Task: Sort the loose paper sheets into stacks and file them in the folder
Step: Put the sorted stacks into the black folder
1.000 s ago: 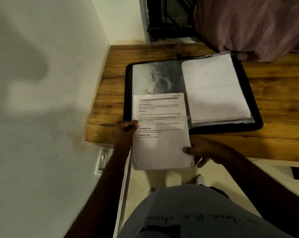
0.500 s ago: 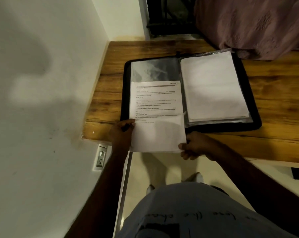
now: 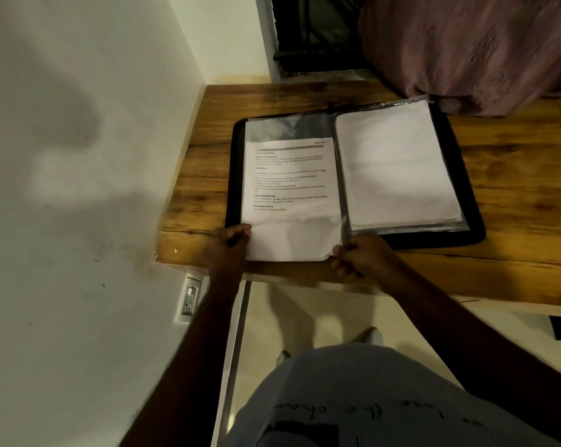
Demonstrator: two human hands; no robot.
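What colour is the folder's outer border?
Black; the folder border shows best in the head view.

Glossy plastic sleeve [image 3: 288, 129], matt paper sheet [image 3: 290, 185], grained wooden table [image 3: 514, 175].

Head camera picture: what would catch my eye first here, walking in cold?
The open black folder on the wooden table, with a thick white stack in its right sleeve. Next, the printed sheet, partly slid into the left sleeve with its near end sticking out. The left hand and right hand pinch that end's two corners at the table's near edge.
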